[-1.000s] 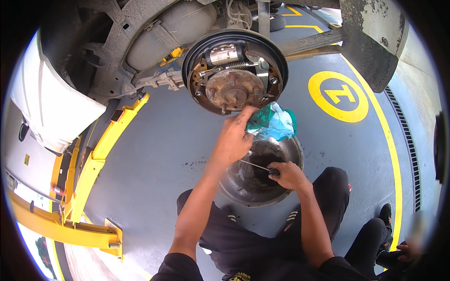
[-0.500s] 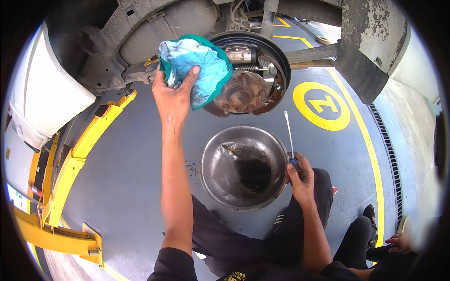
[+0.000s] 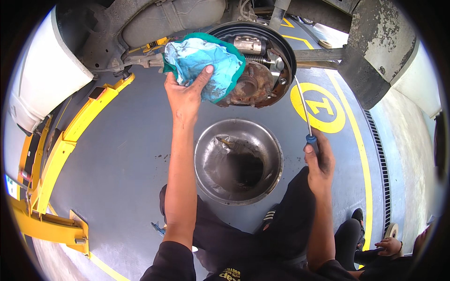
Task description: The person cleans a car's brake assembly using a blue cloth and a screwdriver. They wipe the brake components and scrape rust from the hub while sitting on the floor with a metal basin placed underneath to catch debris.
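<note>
My left hand (image 3: 185,96) grips a crumpled light-blue cloth (image 3: 199,63) with a green edge, thumb on top. It is held in front of the left part of an exposed drum brake (image 3: 289,56), which has a rusty hub (image 3: 253,86), a silver cylinder (image 3: 248,45) and a coil spring. In my right hand (image 3: 322,161) is a flat-blade screwdriver (image 3: 305,107), its blue handle low and its shaft pointing up. The blade end comes up by the brake's lower right rim; whether it touches cannot be told. Below stands a metal basin (image 3: 276,164) with dark liquid and a brush (image 3: 225,141).
A yellow lift arm (image 3: 70,145) runs along the left. Vehicle underbody parts (image 3: 173,21) hang overhead, with a worn dark flap (image 3: 375,56) at upper right. Another person's hand (image 3: 390,246) and leg are at lower right, near a floor drain grate (image 3: 378,154).
My right hand has risen and moved right, bringing the screwdriver's blade up to the brake's rim. The cloth in my left hand has shifted slightly right against the view.
</note>
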### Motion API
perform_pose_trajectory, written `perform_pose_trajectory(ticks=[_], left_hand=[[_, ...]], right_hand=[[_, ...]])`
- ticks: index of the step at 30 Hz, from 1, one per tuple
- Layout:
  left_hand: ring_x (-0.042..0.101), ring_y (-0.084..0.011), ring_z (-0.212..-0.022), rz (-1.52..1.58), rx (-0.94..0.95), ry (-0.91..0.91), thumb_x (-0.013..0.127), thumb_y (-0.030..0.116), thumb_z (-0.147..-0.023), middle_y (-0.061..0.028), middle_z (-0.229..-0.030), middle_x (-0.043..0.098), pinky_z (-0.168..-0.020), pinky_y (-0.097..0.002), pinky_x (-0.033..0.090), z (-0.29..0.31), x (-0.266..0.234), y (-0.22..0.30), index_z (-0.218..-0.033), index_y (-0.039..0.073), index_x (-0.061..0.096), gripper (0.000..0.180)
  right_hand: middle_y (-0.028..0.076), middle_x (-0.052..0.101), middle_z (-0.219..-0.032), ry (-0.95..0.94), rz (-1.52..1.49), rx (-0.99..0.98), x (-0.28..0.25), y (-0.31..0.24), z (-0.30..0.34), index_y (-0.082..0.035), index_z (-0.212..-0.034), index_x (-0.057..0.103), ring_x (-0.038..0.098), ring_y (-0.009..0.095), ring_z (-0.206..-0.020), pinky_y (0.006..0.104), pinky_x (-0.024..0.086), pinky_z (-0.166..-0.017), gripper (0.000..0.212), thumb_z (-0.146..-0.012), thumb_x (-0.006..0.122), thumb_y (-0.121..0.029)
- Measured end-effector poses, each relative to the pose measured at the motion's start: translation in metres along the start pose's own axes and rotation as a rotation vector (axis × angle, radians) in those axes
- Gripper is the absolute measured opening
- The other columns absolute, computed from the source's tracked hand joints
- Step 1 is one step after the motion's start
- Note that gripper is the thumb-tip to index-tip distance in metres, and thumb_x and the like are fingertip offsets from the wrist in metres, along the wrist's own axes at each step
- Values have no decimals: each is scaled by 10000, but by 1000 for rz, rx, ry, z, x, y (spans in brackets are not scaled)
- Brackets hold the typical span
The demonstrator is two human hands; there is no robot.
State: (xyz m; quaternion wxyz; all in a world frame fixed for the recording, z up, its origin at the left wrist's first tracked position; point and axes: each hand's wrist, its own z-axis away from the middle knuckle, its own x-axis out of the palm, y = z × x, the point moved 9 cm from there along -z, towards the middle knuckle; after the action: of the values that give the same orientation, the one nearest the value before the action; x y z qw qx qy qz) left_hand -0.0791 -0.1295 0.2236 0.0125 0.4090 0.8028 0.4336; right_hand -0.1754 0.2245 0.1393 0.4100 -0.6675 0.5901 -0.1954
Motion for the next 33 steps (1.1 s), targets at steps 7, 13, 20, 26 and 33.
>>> perform_pose_trajectory(ticks=[7, 13, 20, 26, 33], left_hand=[[667, -231, -951, -378, 787, -101, 866, 129, -616, -80, -957, 741, -862, -379, 533, 60, 42, 64, -870, 84, 737, 289], [636, -169, -965, -598, 985, -450, 748, 223, -780, 67, -1042, 750, -869, -377, 424, 129, 95, 53, -878, 210, 759, 99], [639, -137, -1074, -775, 906, -764, 746, 185, -805, 77, -1100, 738, -952, -402, 420, 168, 128, -2, -984, 216, 773, 183], [568, -320, -1285, -796, 133, -1266, 896, 238, -718, -74, -1389, 609, -1093, -463, 432, 184, 121, -87, -1393, 127, 558, 764], [593, -384, -1232, -572, 121, -829, 912, 380, -729, -139, -1374, 579, -1019, -461, 490, 154, 114, -79, -1324, 70, 561, 757]], right_hand=[[-17, 519, -718, -18, -599, 434, 29, 18, -8, -23, -1123, 620, 466, 75, -600, 286, 459, -617, 229, -981, 717, -175], [-21, 566, -756, -105, -1040, 634, 66, 12, -31, -50, -1167, 600, 453, 67, -581, 267, 436, -606, 312, -956, 759, -216], [-5, 620, -869, -125, -1050, 477, 46, 84, -43, -40, -1261, 569, 472, 56, -600, 230, 396, -610, 485, -853, 828, -78], [6, 660, -828, 43, -590, 619, 39, 147, -24, -35, -1161, 638, 518, 71, -635, 244, 417, -597, 403, -821, 850, -74], [19, 681, -858, -234, -489, 435, 45, 115, -17, -37, -1145, 655, 561, 77, -670, 215, 421, -591, 440, -779, 894, -89]])
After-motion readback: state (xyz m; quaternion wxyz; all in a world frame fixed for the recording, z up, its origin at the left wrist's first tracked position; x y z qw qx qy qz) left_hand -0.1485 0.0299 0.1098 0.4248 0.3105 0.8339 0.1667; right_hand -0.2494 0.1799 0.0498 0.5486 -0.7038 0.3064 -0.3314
